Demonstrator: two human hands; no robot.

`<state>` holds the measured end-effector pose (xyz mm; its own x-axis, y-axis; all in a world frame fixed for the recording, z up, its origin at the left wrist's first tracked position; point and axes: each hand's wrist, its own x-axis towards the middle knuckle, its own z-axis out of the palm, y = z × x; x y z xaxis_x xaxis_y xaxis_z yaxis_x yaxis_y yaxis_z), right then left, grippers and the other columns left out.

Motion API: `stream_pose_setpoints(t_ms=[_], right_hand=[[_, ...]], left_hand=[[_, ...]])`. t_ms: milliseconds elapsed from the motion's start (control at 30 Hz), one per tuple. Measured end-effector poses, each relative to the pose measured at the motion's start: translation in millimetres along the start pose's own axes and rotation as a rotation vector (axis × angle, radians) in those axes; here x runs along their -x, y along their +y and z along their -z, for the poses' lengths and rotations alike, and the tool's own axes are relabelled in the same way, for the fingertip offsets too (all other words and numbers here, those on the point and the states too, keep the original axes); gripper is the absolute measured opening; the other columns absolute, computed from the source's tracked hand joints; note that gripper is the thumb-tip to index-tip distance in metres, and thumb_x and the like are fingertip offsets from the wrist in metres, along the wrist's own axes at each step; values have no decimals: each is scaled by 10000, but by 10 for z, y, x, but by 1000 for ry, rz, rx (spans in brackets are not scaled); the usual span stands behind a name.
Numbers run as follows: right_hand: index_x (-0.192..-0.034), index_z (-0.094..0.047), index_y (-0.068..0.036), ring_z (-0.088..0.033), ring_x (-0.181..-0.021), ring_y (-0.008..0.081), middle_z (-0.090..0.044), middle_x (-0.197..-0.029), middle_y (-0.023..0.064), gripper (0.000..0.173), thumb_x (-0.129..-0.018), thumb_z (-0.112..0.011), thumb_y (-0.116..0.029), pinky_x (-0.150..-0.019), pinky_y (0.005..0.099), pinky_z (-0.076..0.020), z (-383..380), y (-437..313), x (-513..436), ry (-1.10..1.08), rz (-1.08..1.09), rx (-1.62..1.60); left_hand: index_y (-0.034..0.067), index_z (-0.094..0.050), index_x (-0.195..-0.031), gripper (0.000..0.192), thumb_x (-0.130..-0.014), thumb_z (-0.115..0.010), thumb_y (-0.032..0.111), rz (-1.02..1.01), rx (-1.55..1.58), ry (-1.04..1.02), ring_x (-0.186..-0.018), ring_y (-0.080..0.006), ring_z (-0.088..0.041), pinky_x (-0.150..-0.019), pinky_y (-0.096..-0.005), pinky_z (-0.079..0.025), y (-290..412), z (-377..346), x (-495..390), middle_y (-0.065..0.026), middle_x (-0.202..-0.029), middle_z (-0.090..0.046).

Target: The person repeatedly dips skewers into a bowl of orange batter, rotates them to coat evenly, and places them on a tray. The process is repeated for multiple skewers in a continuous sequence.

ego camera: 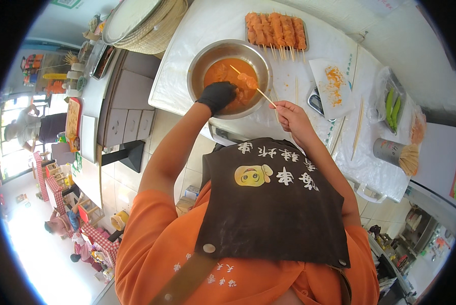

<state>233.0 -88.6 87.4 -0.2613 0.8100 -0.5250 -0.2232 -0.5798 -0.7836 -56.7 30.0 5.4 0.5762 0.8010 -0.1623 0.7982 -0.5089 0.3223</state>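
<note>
A steel mixing bowl (193,82) holds orange marinade with pieces of raw meat (242,100). My left hand (218,95), in a black glove, reaches into the bowl at its left side; its fingertips are down among the meat, and whether they grip a piece cannot be told. Between the bare fingers of my right hand (289,114) is a wooden skewer (266,97), slanting up over the bowl with a few meat pieces threaded near its tip. Behind the bowl, to the right, a metal tray (307,38) carries rows of loaded meat skewers (275,30).
Right of the bowl are a kitchen scale (315,100), stained white paper (321,76), loose skewers (358,127), a bag with green peppers (390,106) and a can of skewers (388,150). Stacked woven trays (155,34) stand back left. Other people are farther off, at left.
</note>
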Motion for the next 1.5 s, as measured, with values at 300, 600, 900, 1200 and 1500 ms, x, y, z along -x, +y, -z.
stream_pose_setpoints(t_ms=[300, 600, 900, 1200, 1500], right_hand=[[-1224, -658, -19, -291, -539, 26, -372, -653, -93, 256, -1078, -515, -173, -496, 213, -229, -32, 0, 41, -13, -2, 15], [-1217, -662, -17, -289, -559, 30, -363, -659, -97, 244, -1072, -520, -152, -515, 207, -237, -75, -16, 133, -41, -6, 64], [-1191, -681, -31, -326, -576, 30, -394, -674, -90, 237, -1064, -543, -176, -517, 211, -266, -65, -1, 151, -38, 18, 88], [-1177, -693, -22, -380, -642, 37, -428, -723, -80, 239, -1062, -542, -168, -583, 216, -338, -40, 68, 112, 14, 120, 227], [-1154, -692, -16, -390, -681, 35, -454, -750, -82, 219, -1059, -551, -155, -622, 211, -354, -89, 68, 110, 87, 251, 345]], left_hand=[[20, -590, -1387, 334, -1081, -532, 142, 381, 1678, 142, -1199, -210, -660, -989, -340, -561, -341, -17, 77, -112, -1332, -658], [-8, -413, -1514, 438, -1110, -460, 153, 182, 2181, 229, -1358, -312, -566, -1105, -385, -521, -259, 51, 63, -184, -1502, -536], [-26, -480, -1456, 432, -1094, -520, 206, 216, 1989, 335, -1316, -320, -592, -1050, -380, -564, -278, 49, 25, -199, -1445, -577], [4, -632, -1290, 328, -1053, -608, 229, 357, 1950, 357, -1145, -253, -696, -920, -349, -624, -238, 208, 109, -155, -1243, -705], [-26, -634, -1286, 327, -1058, -590, 204, 292, 1740, 293, -1119, -268, -708, -937, -356, -621, -302, 252, 125, -170, -1222, -705]])
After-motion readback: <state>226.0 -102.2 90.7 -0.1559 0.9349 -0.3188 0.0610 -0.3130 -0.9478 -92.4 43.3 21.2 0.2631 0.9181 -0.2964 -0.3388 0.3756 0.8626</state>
